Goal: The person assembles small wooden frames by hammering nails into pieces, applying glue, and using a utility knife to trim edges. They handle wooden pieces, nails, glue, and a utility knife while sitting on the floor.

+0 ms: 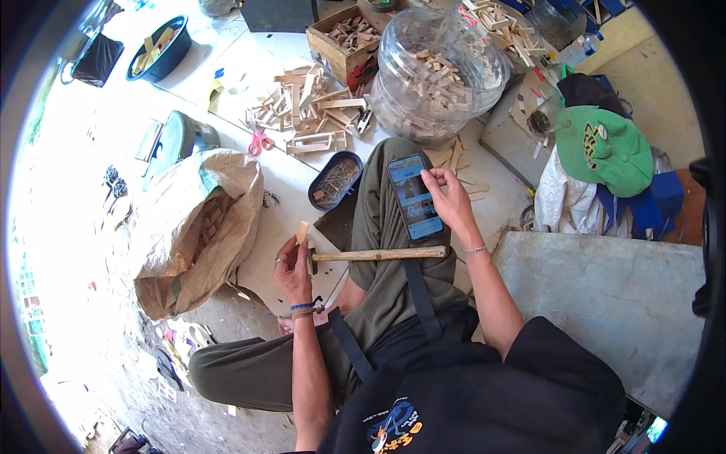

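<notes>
A smartphone (415, 198) with its screen lit leans on my raised right thigh. My right hand (452, 201) is at its right edge, closed, with a fingertip over the screen. Between the fingertips of my closed left hand (292, 269) a small pale wood piece (302, 232) stands upright. A hammer (382, 255) with a wooden handle lies across my lap, its dark head beside the left hand. Beyond that hand, a dark blue tub (335, 183) holds what look like nails.
A woven sack (198, 234) with wood pieces sits at left. Ahead lie a pile of wooden pieces (306, 106), red-handled scissors (261, 142) and a large clear plastic container (439, 83) of wood bits. At right are a green cap (605, 151) and a grey board (605, 295).
</notes>
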A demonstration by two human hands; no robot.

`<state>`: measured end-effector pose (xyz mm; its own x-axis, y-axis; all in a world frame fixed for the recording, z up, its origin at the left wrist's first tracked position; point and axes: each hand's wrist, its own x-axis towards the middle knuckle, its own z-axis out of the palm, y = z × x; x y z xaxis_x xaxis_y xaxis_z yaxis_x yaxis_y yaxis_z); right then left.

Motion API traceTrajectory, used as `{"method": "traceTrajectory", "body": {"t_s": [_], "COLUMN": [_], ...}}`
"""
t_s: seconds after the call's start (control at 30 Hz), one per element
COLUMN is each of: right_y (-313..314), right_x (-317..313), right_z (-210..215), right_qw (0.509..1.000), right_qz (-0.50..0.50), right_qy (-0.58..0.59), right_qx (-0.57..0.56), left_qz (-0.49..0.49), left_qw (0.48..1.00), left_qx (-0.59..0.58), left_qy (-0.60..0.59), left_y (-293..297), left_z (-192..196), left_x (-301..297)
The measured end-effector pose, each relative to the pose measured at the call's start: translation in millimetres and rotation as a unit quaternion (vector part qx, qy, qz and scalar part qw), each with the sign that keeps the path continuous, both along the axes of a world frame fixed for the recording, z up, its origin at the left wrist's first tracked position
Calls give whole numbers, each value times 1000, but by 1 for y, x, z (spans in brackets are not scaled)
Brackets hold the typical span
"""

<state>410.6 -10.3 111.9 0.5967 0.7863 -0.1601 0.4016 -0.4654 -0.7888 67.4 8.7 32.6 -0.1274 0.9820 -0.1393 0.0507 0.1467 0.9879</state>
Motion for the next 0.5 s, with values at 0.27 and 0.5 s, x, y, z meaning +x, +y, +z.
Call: {"method": "traceTrajectory", "body": {"t_s": [0.27,0.5], "right_y": [7,6], "right_x": [1,2], "right_z": [-8,-13], "right_qw": [999,999], "right_qz": [22,48], "right_qy": [39,-5], "right_qx": [-2,-15], "left_qz": [7,14], "left_qw": [1000,1000], "left_qx": [-8,-5], "left_qy": [-7,-2], "left_y": [2,2], "left_z": [0,-2], "left_x": [2,4]}}
